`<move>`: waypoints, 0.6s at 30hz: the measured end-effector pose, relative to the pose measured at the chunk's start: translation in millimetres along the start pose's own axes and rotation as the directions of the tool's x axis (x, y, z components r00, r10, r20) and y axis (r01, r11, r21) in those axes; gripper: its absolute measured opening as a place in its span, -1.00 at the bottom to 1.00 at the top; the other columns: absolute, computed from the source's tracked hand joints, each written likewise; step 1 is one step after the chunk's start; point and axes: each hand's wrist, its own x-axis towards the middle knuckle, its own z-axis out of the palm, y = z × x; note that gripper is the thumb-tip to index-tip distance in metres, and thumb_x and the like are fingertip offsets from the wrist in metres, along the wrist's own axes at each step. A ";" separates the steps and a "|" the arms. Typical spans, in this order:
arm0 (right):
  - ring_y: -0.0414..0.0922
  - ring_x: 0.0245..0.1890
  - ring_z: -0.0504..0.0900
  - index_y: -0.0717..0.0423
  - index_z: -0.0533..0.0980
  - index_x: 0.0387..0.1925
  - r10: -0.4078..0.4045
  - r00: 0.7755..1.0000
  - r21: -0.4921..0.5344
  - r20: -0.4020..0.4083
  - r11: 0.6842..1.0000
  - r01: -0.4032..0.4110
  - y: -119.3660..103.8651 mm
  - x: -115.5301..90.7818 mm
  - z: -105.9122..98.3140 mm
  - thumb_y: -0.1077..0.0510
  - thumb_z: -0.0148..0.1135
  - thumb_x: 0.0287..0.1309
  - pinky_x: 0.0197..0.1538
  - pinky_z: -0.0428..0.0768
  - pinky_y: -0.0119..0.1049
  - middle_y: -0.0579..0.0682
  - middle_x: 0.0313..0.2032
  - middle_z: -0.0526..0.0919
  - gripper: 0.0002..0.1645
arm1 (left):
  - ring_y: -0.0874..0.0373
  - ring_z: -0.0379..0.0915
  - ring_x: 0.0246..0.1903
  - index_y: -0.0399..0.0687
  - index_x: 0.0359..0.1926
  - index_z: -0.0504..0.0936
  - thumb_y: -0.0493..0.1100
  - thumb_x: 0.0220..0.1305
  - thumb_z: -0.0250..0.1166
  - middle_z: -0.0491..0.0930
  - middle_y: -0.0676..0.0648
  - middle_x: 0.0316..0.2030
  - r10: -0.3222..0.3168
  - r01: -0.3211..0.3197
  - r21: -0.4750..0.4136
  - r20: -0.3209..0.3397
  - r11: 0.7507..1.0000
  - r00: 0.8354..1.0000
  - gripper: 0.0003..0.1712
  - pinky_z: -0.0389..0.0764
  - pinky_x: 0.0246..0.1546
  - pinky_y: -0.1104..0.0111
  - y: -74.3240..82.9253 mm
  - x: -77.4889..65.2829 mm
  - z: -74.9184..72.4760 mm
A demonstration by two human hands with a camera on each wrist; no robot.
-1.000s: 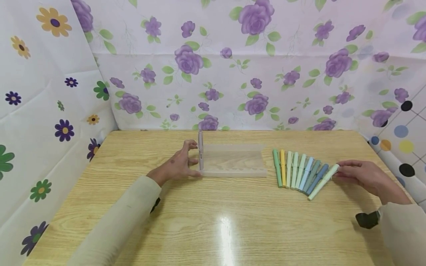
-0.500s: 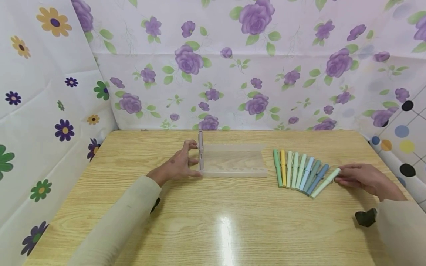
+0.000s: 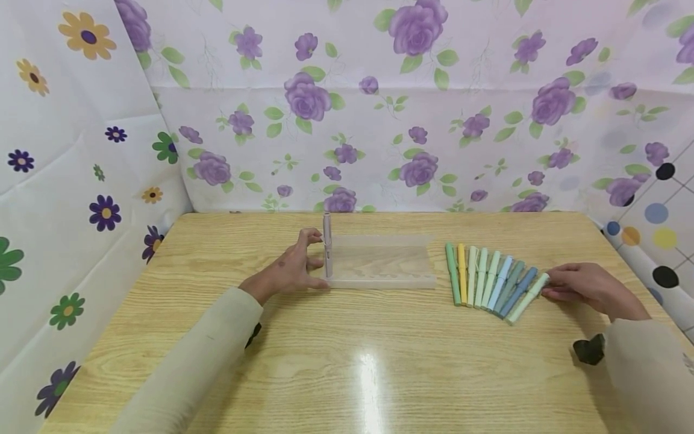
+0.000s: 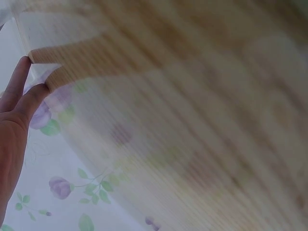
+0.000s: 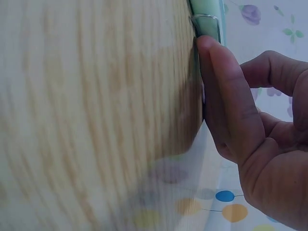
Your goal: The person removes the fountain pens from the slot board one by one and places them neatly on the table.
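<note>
My left hand [image 3: 295, 265] grips the left end of a clear plastic tray [image 3: 379, 283], thumb at the near corner and forefinger at the far one. Inside that end lies a pale mauve pen [image 3: 328, 253], which sticks out past the tray's far side. Two fingers of this hand [image 4: 19, 106] show in the left wrist view. At the right, my right hand [image 3: 588, 289] pinches the upper end of a light green pen [image 3: 527, 299], the rightmost of a fanned row. In the right wrist view its fingertips [image 5: 211, 45] are right at the clip of a green pen [image 5: 207, 18].
Left of the light green pen lie several capped pens, among them a green pen [image 3: 452, 274], a yellow pen [image 3: 462, 274], a light blue pen [image 3: 499, 283] and a dark blue pen [image 3: 518, 293]. They rest on a wooden table [image 3: 303, 355]. Flowered sheets [image 3: 368, 138] hang behind.
My right hand has shifted slightly left, and the light green pen has come closer to the dark blue one. The left hand and the tray have stayed in place.
</note>
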 end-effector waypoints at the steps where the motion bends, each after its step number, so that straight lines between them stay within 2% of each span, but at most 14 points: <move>1: -0.19 -0.30 0.75 0.69 0.01 0.33 0.000 1.000 -0.014 -0.003 1.000 0.000 -0.5 -0.3 0.7 0.23 -0.08 0.50 -0.10 0.68 -0.26 0.00 -0.31 0.71 -0.35 | -0.18 0.47 0.21 0.01 0.37 -0.09 -0.23 0.04 0.59 -0.03 -0.24 0.50 0.000 0.000 -0.002 0.000 1.000 1.000 0.13 0.57 0.05 0.01 0.2 -0.2 0.0; 10: -0.20 -0.30 0.75 0.63 0.11 0.32 -0.018 1.000 -0.123 -0.014 0.992 0.016 -0.9 -1.6 4.8 0.11 0.09 0.47 -0.15 0.69 -0.26 -0.02 -0.30 0.72 -0.27 | -0.17 0.47 0.21 0.03 0.36 -0.08 -0.22 0.04 0.59 -0.03 -0.24 0.50 -0.003 0.003 -0.001 0.002 1.000 1.000 0.13 0.58 0.04 0.03 0.6 -0.5 -0.4; 18: -0.15 -0.28 0.75 0.60 -0.02 0.39 -0.054 0.998 -0.093 0.012 0.994 0.055 1.1 1.0 8.0 0.20 0.05 0.48 -0.15 0.69 -0.26 0.03 -0.27 0.72 -0.26 | -0.18 0.46 0.22 0.05 0.35 -0.09 -0.20 0.05 0.59 -0.04 -0.25 0.50 0.002 -0.002 -0.010 0.006 1.000 1.000 0.12 0.58 0.05 0.01 -0.1 -0.4 -0.4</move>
